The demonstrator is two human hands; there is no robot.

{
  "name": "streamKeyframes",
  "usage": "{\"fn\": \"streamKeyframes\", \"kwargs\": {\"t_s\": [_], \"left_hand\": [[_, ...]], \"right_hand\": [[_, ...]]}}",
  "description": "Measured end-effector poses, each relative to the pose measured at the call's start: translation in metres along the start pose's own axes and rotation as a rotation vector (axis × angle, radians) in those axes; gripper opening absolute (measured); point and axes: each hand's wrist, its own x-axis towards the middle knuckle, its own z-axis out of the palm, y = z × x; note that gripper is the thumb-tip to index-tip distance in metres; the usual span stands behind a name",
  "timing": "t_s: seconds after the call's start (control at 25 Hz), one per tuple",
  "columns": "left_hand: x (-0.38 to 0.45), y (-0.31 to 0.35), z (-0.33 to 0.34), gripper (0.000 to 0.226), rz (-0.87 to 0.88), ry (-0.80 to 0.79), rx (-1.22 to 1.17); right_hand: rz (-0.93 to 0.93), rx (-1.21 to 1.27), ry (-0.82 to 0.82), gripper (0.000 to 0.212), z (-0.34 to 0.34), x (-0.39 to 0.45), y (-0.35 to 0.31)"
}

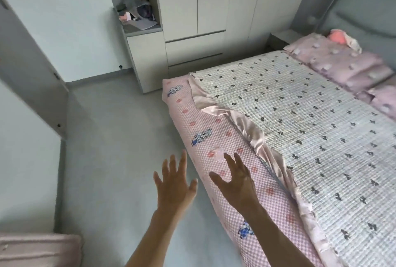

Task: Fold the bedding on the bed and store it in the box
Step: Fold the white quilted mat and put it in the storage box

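A white quilted blanket [300, 120] with small dark bows and a pale pink satin border [255, 133] lies spread flat across the bed. Under it, the pink waffle-textured mattress cover [214, 138] shows along the bed's near side. My left hand [174, 183] hovers with fingers spread over the floor, just left of the bed's edge. My right hand [235, 178] is open with fingers spread above the pink cover, a little left of the satin border. Neither hand holds anything. Part of a pink fabric thing [38, 249] shows at the bottom left; I cannot tell what it is.
Folded purple bedding [342, 63] and a pink bundle [340, 37] lie at the bed's head by the grey headboard [364, 13]. White wardrobes [214, 9] and a cluttered niche shelf [137, 15] line the far wall. Grey floor [111, 138] lies left of the bed; a door [27, 63] stands at far left.
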Motion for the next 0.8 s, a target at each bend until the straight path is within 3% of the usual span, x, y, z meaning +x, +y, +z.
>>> {"fn": "streamKeyframes", "kwargs": {"t_s": [0.16, 0.28, 0.48, 0.68, 0.8], "left_hand": [[0.091, 0.012, 0.005, 0.084, 0.238, -0.125, 0.01], [0.153, 0.044, 0.013, 0.083, 0.417, -0.2, 0.004], [0.269, 0.108, 0.065, 0.08, 0.628, -0.333, 0.179], [0.356, 0.142, 0.118, 0.057, 0.756, -0.459, 0.278], [0.412, 0.173, 0.166, 0.045, 0.94, -0.435, 0.281]], "right_hand": [[0.276, 0.03, 0.083, 0.086, 0.008, 0.038, 0.021], [0.395, 0.081, 0.162, 0.109, 0.006, 0.069, 0.039], [0.544, 0.177, 0.241, 0.082, 0.01, 0.176, 0.079], [0.723, 0.204, 0.248, 0.105, 0.032, 0.265, 0.129], [0.825, 0.191, 0.143, 0.091, 0.043, 0.307, 0.172]]}}
